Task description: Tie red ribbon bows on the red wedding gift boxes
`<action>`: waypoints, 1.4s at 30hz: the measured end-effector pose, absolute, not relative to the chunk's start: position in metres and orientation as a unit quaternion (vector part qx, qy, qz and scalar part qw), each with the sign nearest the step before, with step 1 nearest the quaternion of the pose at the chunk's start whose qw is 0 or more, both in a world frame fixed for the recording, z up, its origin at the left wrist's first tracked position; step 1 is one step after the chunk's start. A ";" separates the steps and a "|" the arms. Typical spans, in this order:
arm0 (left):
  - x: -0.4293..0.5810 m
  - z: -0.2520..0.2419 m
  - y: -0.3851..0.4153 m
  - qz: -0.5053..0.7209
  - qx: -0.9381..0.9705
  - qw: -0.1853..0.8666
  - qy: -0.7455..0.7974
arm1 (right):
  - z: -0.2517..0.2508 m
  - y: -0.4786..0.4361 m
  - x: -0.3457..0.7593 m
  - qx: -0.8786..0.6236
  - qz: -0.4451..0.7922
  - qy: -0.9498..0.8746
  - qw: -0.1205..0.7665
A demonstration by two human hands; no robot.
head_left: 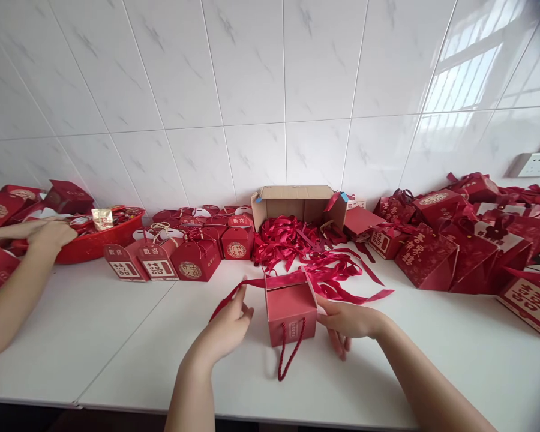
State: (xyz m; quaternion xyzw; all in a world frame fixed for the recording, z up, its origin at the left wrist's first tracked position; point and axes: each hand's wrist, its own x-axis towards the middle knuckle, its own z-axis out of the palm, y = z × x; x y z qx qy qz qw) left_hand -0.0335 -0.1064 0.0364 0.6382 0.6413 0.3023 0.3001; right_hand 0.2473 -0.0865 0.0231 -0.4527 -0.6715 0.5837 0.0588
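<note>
Red box standing on the bench between two hands, a red ribbon at its far top edge.
The box's far side is hidden, so the ribbon's course behind it cannot be followed; the small print under the cord handle is too fine to read. The left hand is partly curled, index raised against the ribbon; whether its fingers pinch it, I cannot tell. The right hand has its fingertips at the box's right side, lower fingers hanging apart from it; any grip there is obscured. A co-worker's arm is cut off at the left edge.
</note>
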 end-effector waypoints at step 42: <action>-0.015 0.106 -0.087 0.791 0.380 0.203 0.435 | 0.081 -0.068 0.260 -0.325 0.366 -0.384 0.782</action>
